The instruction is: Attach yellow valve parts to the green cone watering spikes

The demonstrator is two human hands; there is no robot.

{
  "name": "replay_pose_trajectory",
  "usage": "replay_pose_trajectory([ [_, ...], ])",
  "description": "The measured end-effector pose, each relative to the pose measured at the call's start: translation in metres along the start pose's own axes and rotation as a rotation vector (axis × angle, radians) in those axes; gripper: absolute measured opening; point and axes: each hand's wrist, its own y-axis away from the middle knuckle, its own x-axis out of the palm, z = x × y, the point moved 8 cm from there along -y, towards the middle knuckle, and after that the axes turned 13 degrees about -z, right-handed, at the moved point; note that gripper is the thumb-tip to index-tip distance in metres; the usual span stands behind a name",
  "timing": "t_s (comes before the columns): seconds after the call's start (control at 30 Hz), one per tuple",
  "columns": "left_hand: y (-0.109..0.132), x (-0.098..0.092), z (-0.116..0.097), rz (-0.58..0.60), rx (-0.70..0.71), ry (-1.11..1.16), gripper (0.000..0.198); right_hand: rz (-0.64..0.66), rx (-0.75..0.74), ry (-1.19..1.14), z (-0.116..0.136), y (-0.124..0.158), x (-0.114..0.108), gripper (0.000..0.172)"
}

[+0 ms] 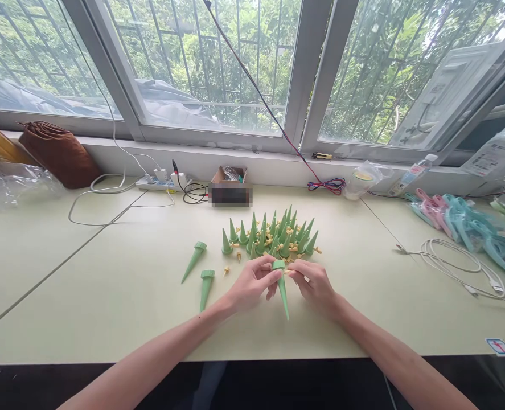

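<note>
Head view. Left hand point(252, 285) closed around the wide collar of one green cone point(282, 287), tip pointing toward the desk's point(107, 296) near edge, held just above the surface at mid-desk. Right hand point(316, 285): fingertips pinched together, touching the same collar; what they pinch is too small to tell. Pile of cones point(273, 236) stands just behind both hands. Two loose cones point(206, 287) lie flat left of the left hand, yellow bits point(226, 270) near them.

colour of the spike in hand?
The spike is light green, matching the cones standing behind it. Head view shows it best.
</note>
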Motion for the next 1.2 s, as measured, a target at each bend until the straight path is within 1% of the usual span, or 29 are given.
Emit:
replay_pose_trajectory([
  [0.17,0.003,0.0,-0.002,-0.063,0.122,-0.119,0.028,0.053,0.139,-0.04,-0.009,0.001,0.004,0.048],
  [0.27,0.005,0.0,-0.01,-0.1,0.256,-0.249,0.021,0.078,0.255,-0.111,-0.016,0.003,0.008,0.05],
  [0.4,0.01,0.005,-0.021,-0.083,0.463,-0.451,0.015,0.102,0.385,-0.212,-0.02,0.006,0.012,0.051],
  [0.5,0.013,0.006,-0.025,-0.085,0.536,-0.518,0.015,0.119,0.423,-0.257,-0.019,0.006,0.013,0.052],
  [0.6,0.012,0.007,-0.023,-0.088,0.497,-0.478,0.015,0.124,0.415,-0.258,-0.019,0.004,0.014,0.052],
  [0.67,0.009,0.005,-0.019,-0.093,0.407,-0.386,0.016,0.115,0.401,-0.228,-0.019,0.004,0.014,0.051],
  [0.77,0.003,0.002,-0.01,-0.078,0.237,-0.208,0.021,0.086,0.356,-0.146,-0.02,0.002,0.013,0.049],
  [0.83,0.001,0.002,-0.009,-0.057,0.164,-0.109,0.024,0.071,0.294,-0.088,-0.017,0.0,0.011,0.048],
  [0.9,-0.001,0.0,-0.01,-0.046,0.124,-0.044,0.025,0.066,0.226,-0.042,-0.014,-0.001,0.01,0.043],
  [1.0,-0.002,-0.003,-0.012,-0.037,0.073,-0.011,0.026,0.054,0.146,0.014,-0.012,-0.001,0.006,0.027],
  [1.07,-0.002,-0.004,-0.01,-0.028,0.031,0.015,0.027,0.045,0.065,0.041,-0.01,-0.001,0.003,0.02],
  [1.13,-0.003,-0.005,-0.006,-0.026,-0.002,0.054,0.027,0.058,-0.041,0.061,-0.004,-0.001,0.002,0.018],
  [1.2,-0.004,-0.005,-0.001,-0.019,-0.026,0.087,0.027,0.078,-0.131,0.089,0.0,0.001,0.003,0.02],
])
